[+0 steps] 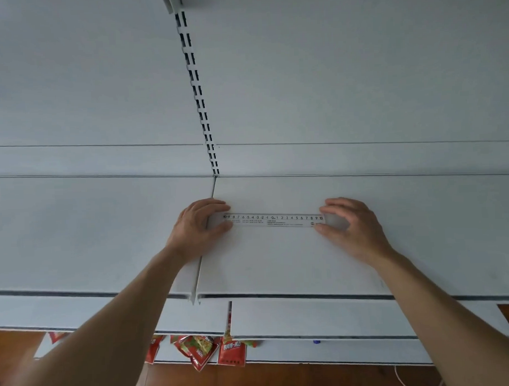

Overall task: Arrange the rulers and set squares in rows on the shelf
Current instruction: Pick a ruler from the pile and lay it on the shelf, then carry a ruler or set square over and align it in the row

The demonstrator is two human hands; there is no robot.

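Note:
A clear plastic ruler [273, 220] with black numbers lies flat and crosswise on the white shelf [307, 257], close to the shelf's left edge. My left hand [198, 228] pinches the ruler's left end between thumb and fingers. At the other end, my right hand [349, 224] grips the ruler the same way. Both forearms reach in from below. No set squares or other rulers show.
A slotted upright [199, 102] runs up the white back panel behind the shelf. A neighbouring shelf [90, 233] adjoins on the left, split by a narrow gap [198, 278]. Red snack packets [199, 350] hang on a lower shelf above a wooden floor [283, 379].

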